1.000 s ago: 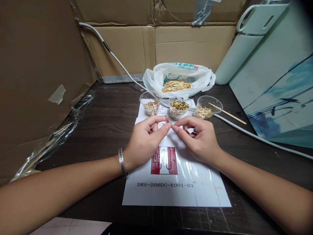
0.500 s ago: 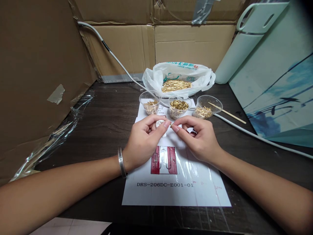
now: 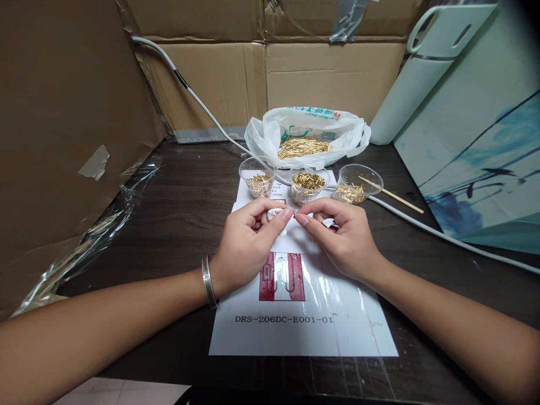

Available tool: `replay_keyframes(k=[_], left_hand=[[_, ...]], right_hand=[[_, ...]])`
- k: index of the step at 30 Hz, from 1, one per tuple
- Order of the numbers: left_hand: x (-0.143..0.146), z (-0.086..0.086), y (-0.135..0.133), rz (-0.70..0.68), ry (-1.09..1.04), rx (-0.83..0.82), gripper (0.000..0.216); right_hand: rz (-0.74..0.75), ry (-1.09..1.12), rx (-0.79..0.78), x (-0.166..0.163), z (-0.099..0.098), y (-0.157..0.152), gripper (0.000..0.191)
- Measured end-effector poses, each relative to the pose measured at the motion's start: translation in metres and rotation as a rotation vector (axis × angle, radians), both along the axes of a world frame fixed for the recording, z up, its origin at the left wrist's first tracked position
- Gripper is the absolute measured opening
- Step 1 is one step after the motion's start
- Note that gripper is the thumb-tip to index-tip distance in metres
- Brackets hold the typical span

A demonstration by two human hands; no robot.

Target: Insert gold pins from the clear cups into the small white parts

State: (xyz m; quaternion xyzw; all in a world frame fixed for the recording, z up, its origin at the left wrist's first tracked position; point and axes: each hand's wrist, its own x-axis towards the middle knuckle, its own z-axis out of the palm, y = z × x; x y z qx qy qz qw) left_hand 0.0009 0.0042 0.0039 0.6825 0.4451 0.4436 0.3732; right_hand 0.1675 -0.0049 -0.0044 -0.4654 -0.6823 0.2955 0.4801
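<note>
My left hand [image 3: 247, 242] and my right hand [image 3: 348, 239] meet over the printed sheet, thumb and forefinger pinched on each. Between the fingertips a tiny gold-coloured metal pin [image 3: 294, 214] shows, mostly covered by the fingers. A white, crumpled-looking piece [image 3: 275, 214] is tucked in the curled fingers of my left hand; its kind is unclear. Just beyond the hands stand three clear plastic cups of small gold metal parts: a left cup [image 3: 259, 163], a middle cup [image 3: 298, 198] and a right cup [image 3: 373, 180].
Behind the cups sits a white plastic bag [image 3: 264, 135] with many gold pins. A wooden stick [image 3: 400, 199] leans out of the right cup. A white cable [image 3: 211, 115] crosses the dark table. Cardboard walls and a pale green bottle [image 3: 413, 93] bound the space. A printed sheet [image 3: 304, 340] lies beneath.
The fingertips have shifted very slightly around the small gold pin. Otherwise the hands keep their pose, and the whole view has moved a few pixels.
</note>
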Motion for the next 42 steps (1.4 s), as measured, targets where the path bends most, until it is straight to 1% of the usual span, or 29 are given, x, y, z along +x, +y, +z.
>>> replay_keyframes(k=[23, 33, 37, 42], left_hand=[[0.0003, 0.0007, 0.0006, -0.014, 0.005, 0.006, 0.015], [-0.0006, 0.0002, 0.0001, -0.02, 0.029, 0.007, 0.016], [-0.0008, 0.0005, -0.0001, -0.015, 0.022, 0.01, 0.016], [-0.0003, -0.0008, 0.0004, -0.001, 0.012, 0.021, 0.016]], right_hand=[[-0.005, 0.007, -0.017, 0.0016, -0.0007, 0.0007, 0.012], [0.023, 0.043, -0.049, 0.0002, -0.0004, 0.0011, 0.016], [0.023, 0.063, -0.06, 0.0007, -0.0013, 0.0013, 0.015], [0.015, 0.054, -0.034, 0.0001, -0.0007, 0.0014, 0.012]])
